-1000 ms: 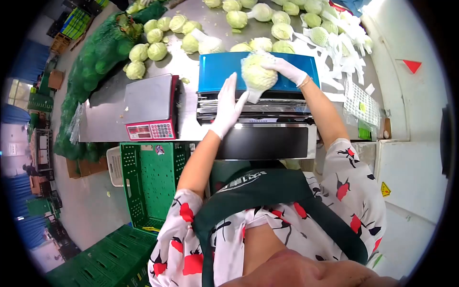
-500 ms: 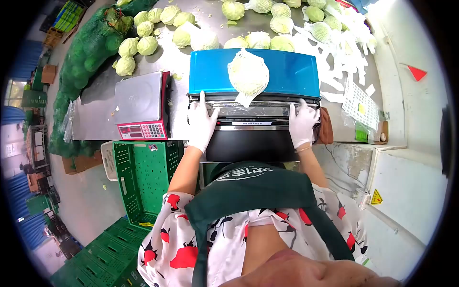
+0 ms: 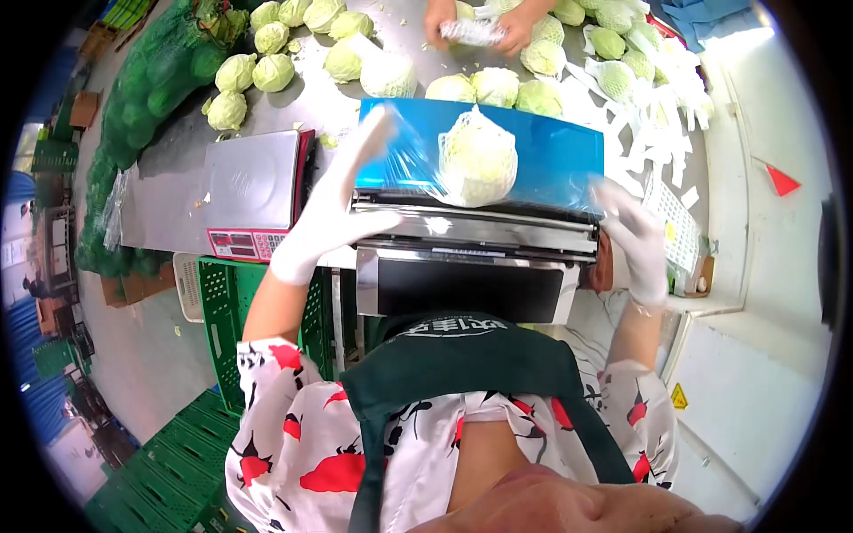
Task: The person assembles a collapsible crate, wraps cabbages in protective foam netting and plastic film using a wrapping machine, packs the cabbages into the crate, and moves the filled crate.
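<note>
A cabbage in a white foam net (image 3: 478, 160) rests on the blue top (image 3: 560, 147) of the wrapping machine. Clear film (image 3: 413, 160) stretches over the blue surface beside it. My left hand (image 3: 342, 200), in a white glove, is at the machine's left edge, thumb apart from the fingers, which are blurred near the film's left side. At the right edge my gloved right hand (image 3: 635, 240) has its fingertips by the film's right end; whether they pinch it is hard to make out.
A red scale with a metal plate (image 3: 253, 182) lies left of the machine. Behind are bare cabbages (image 3: 274, 73) and netted ones (image 3: 613, 78). Another person's hands (image 3: 511, 31) hold a white net at the back. Green crates (image 3: 169, 453) stand lower left; a white grid tray (image 3: 671, 226) is right.
Both my hands have moved from the machine's front toward the sides of the blue top, and film now spans it. The netted cabbage sits more upright. Another person's hands have appeared at the back.
</note>
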`<state>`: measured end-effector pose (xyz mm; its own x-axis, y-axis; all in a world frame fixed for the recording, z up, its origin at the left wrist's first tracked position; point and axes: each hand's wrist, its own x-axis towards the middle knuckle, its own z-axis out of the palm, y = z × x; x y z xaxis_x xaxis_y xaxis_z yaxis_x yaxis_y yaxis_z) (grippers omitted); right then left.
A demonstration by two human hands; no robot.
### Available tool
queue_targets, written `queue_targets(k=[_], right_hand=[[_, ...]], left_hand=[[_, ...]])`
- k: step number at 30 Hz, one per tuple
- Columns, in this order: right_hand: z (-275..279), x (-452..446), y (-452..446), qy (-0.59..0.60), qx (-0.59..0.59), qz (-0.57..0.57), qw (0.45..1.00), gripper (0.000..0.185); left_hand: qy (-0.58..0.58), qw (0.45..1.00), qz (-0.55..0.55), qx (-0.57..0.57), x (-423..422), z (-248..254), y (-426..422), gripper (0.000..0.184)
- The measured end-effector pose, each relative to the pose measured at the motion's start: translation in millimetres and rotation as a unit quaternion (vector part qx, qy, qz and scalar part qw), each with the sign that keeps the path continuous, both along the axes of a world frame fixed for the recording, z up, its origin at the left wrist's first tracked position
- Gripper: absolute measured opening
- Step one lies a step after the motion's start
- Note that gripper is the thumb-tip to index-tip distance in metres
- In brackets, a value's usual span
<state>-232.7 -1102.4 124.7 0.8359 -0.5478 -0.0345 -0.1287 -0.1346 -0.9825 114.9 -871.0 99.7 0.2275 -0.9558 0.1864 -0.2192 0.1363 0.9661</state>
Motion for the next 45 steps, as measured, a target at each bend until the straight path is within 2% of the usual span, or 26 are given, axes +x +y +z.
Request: queue_targets(k=[1,3,4,5,6,10,11,14,15,17,20,23,25,26,27,28,30,32,36,38,39,40,41,42,43,45], right_hand=[[-3.2,35.4,-10.3,0.015,-0.042,-0.005,0.999,0.064],[-44.1,89.8,-30.3,0.036,-0.225,0.102,0.968,0.108],[-78.9,103.8,-37.3,0.059,-0.367,0.145,0.917,0.119],[-116.4,116.5,-36.4,0.042,-0.323,0.161,0.931,0.123],[-100.2,131.6,-29.2,0.104,-0.188,0.17,0.962,0.123],[-112.9,131.6,-25.5,0.07,-0.082,0.094,0.99,0.11],[-113.3,127.5,-19.7,0.076,-0.046,0.075,0.993,0.104],[-110.9,106.0,6.7,0.023,0.145,0.014,0.989,0.083],[-104.2,92.4,21.6,0.032,0.199,0.005,0.979,0.067],[-77.8,53.5,46.5,0.125,0.298,0.035,0.946,0.065],[-57.8,-5.0,100.9,0.205,0.38,0.05,0.901,0.057],[-25.9,-10.2,136.3,0.232,0.424,-0.021,0.875,0.056],[-101.3,-27.1,134.3,0.254,0.463,0.061,0.847,0.057],[-128.8,-30.2,128.4,0.263,0.482,0.102,0.83,0.058],[-117.2,-11.3,125.8,0.267,0.494,0.082,0.823,0.06],[-125.6,3.7,137.9,0.228,0.538,-0.016,0.812,0.06],[-142.2,12.9,132.9,0.189,0.578,0.007,0.794,0.059],[-141.1,18.0,129.1,0.177,0.647,0.031,0.741,0.057],[-153.4,1.6,132.0,0.122,0.732,0.034,0.67,0.055],[-178.6,-32.4,135.5,0.194,0.542,0.078,0.814,0.05],[-153.1,-36.6,147.1,0.208,0.371,0.039,0.905,0.042],[-127.8,-38.8,157.2,0.214,0.185,-0.003,0.959,0.035],[-129.1,-44.3,161.5,0.213,0.186,-0.021,0.959,0.031],[-134.3,-52.0,164.3,0.212,0.185,-0.04,0.959,0.027],[-141.7,-60.2,165.7,0.211,0.183,-0.058,0.959,0.025],[-154.5,-74.2,171.1,0.209,0.18,-0.095,0.956,0.023]], left_hand=[[-0.135,0.99,0.026,0.025,11.4,-21.0,-27.2,0.12],[-0.291,0.956,-0.021,0.018,23.5,-80.2,-73.9,0.139],[-0.342,0.937,-0.051,0.04,17.2,-91.7,-89.8,0.142],[-0.354,0.928,-0.086,0.081,10.8,-114.6,-101.9,0.141],[-0.247,0.956,-0.086,0.134,-0.6,-111.1,-108.3,0.137],[-0.057,0.982,-0.086,0.161,2.5,-112.0,-114.0,0.127],[0.037,0.979,-0.098,0.172,-0.3,-111.8,-109.0,0.116],[0.216,0.95,-0.074,0.214,-25.4,-111.5,-83.2,0.085],[0.205,0.951,-0.076,0.218,-41.7,-91.5,-68.9,0.077],[0.321,0.883,-0.126,0.318,-68.2,-66.8,-32.5,0.07],[0.348,0.842,-0.197,0.361,-115.1,-51.9,25.8,0.072],[0.427,0.769,-0.244,0.408,-135.8,-92.5,55.1,0.076],[0.463,0.703,-0.245,0.481,-136.0,-143.5,57.5,0.079],[0.436,0.704,-0.229,0.512,-134.6,-165.6,56.1,0.081],[0.441,0.713,-0.178,0.516,-135.4,-158.8,53.6,0.081],[0.444,0.72,-0.126,0.518,-135.2,-151.5,50.7,0.081],[0.434,0.724,-0.126,0.521,-127.2,-159.1,52.9,0.078],[0.432,0.721,-0.11,0.53,-126.8,-162.2,57.6,0.075],[0.528,0.713,-0.126,0.444,-125.1,-144.9,80.2,0.066],[0.475,0.786,-0.121,0.377,-133.2,-136.9,94.7,0.061],[0.328,0.861,-0.067,0.384,-137.1,-157.1,115.2,0.061],[0.291,0.897,0.002,0.334,-149.5,-162.9,129.2,0.057],[-0.026,0.958,-0.006,0.286,-145.0,-164.1,134.5,0.054],[-0.339,0.918,-0.013,0.204,-139.4,-165.2,139.8,0.051],[-0.394,0.916,0.014,0.069,-135.5,-170.8,137.3,0.045],[-0.248,0.956,0.046,0.147,-128.9,-159.4,135.4,0.043]])
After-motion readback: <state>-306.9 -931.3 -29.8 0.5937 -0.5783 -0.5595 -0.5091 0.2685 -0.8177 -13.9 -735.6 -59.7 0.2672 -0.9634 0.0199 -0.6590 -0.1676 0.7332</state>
